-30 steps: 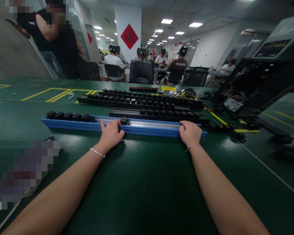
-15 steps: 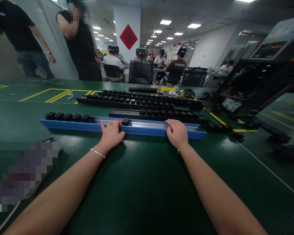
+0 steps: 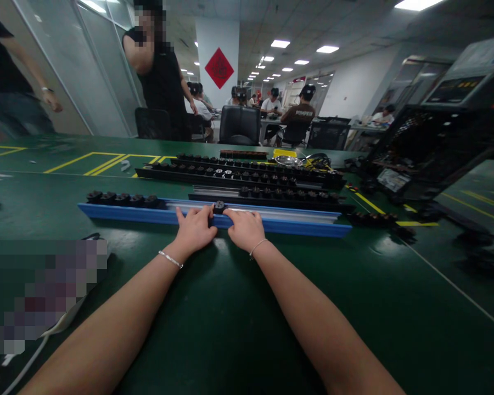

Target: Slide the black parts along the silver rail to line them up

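A long blue rail with a silvery channel lies crosswise in front of me on the green table. A single round-topped black socket module sits near its middle. My left hand grips the rail's front wall, thumb in front, with fingertips against the module's left side. From the other side, my right hand has its fingers curled over the same wall, a fingertip at the module's right edge. Several more black modules stand in a row at the rail's left end. The fingertips inside the channel are partly hidden.
Behind the blue rail lie black rails carrying several modules. A yellow tray and a metal dish are farther back. Dark equipment stands at right. A blurred-out item lies at left. People stand and sit beyond.
My right hand has moved left along the rail, from its right part to beside the single module. My left hand stays at the module's left side. The view has shifted slightly.
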The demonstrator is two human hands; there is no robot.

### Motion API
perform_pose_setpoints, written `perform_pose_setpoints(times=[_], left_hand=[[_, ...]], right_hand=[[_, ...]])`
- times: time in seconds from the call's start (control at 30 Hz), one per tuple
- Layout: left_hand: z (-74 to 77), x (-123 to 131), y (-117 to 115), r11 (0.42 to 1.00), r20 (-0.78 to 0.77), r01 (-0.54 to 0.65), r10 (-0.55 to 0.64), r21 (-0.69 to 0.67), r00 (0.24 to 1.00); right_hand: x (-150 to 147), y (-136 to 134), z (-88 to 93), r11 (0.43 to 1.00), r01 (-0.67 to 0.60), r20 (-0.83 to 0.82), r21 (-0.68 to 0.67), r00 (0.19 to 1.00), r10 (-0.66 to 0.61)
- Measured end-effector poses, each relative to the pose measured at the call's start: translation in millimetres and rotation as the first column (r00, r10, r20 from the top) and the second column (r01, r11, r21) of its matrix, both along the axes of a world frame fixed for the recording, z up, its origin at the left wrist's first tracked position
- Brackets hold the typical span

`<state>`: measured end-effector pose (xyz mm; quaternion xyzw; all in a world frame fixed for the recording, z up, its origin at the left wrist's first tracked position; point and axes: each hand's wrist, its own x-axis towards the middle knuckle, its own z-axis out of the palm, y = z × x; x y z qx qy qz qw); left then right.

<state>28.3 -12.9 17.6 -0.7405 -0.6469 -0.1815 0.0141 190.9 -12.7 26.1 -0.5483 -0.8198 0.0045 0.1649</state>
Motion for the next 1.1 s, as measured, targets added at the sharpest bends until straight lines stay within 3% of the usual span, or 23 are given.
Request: perform_pose_setpoints(times=[1.1], left_hand=[[-8.7,-3,-1,0.997,-0.053,0.069,-0.067,0.047,0.996]], right_hand=[[17,3,-0.8,0.999,-0.026,0.097,0.022,0.995,0.024]])
